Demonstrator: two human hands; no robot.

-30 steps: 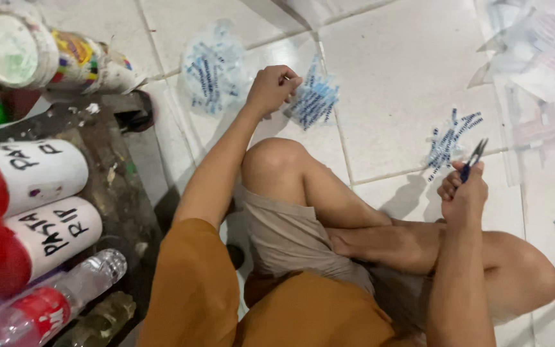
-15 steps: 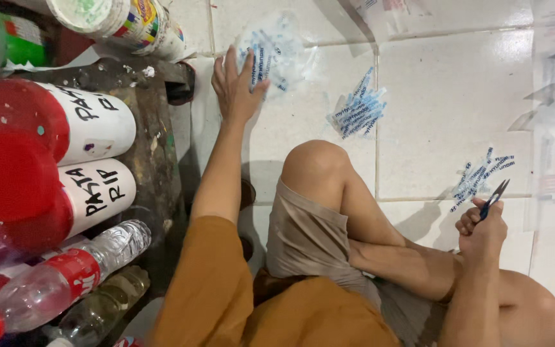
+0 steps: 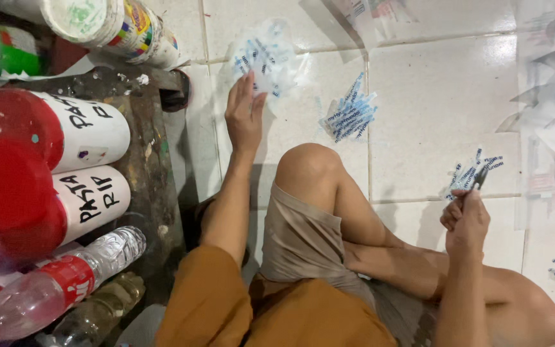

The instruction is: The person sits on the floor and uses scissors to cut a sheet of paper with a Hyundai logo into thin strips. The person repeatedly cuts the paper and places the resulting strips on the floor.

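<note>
A makeshift home workshop on a white tiled floor (image 3: 431, 115), where a person sits cross-legged. At nine o'clock, paint-spattered tubs with red lids (image 3: 40, 128) and plastic bottles (image 3: 65, 283) crowd a stained shelf; clear plastic sheets (image 3: 547, 96) lie at two o'clock.

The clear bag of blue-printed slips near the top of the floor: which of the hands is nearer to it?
Left. The left hand lies with its fingertips on the clear bag. The right hand is far off at the right, holding a small dark tool over loose slips.
</note>
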